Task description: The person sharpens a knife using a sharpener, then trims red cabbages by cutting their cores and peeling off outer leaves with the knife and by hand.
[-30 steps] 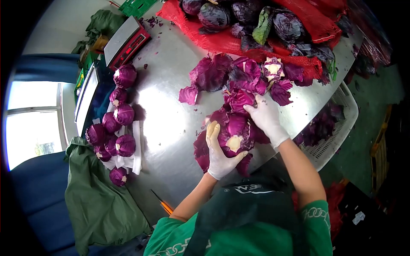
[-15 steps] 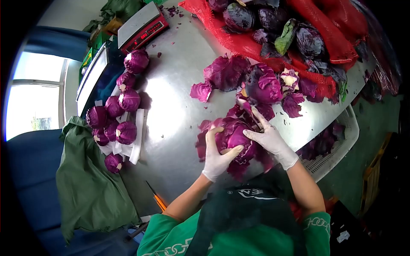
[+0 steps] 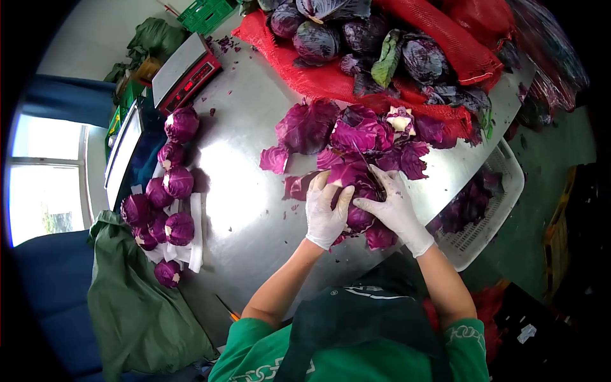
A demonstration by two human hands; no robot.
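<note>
A red cabbage (image 3: 361, 218) with loosened outer leaves is between my two white-gloved hands, just above the metal table. My left hand (image 3: 325, 213) grips its left side, fingers curled over a purple leaf (image 3: 350, 173) at the top. My right hand (image 3: 398, 213) is closed around the right side, its thumb pressed on the head. A thin dark edge shows by the right fingers; I cannot make out what it is. Stripped leaves (image 3: 307, 126) and a pale cut stump (image 3: 400, 120) lie just beyond my hands.
Trimmed cabbages (image 3: 178, 183) sit in a group on the left, below a red scale (image 3: 188, 73). Untrimmed cabbages (image 3: 316, 42) rest on a red mesh bag (image 3: 280, 67) at the back. A white basket (image 3: 474, 245) with leaves stands right; an orange-handled tool (image 3: 234, 315) lies near my left arm.
The view has shifted, so the surroundings sit further left. Outer leaves around the held cabbage have come away or folded upward, and more of its smooth head shows. Both hands have stayed on it.
</note>
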